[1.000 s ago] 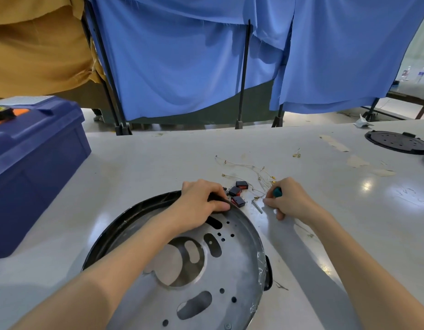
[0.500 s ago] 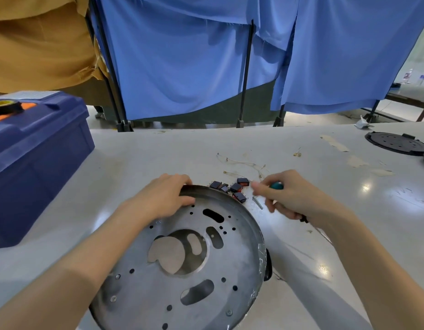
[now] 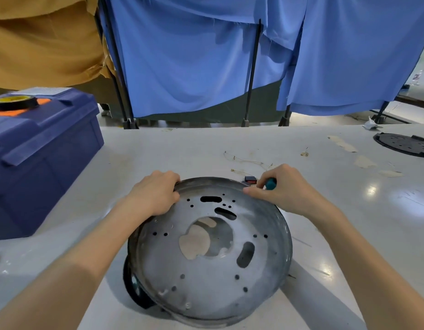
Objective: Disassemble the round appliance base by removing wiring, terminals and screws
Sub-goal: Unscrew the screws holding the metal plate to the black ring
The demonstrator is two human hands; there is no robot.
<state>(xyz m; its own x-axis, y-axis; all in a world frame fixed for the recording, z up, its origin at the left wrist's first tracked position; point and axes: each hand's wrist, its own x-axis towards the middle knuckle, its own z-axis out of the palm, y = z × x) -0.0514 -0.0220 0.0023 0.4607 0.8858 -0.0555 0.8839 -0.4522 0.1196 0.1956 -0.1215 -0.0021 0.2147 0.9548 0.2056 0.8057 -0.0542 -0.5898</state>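
Round appliance base [image 3: 206, 270] tilted up, hands at its far rim.
Left hand [image 3: 154, 196] grips rim; right hand [image 3: 287, 189] clutches teal screwdriver [image 3: 270, 183], also touching rim.

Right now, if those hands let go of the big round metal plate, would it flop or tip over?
Probably stiff, not floppy: the metal plate holds its round shape though the left hand and right hand hold only its far rim. It looks tilted up, so it would likely drop flat onto the table.
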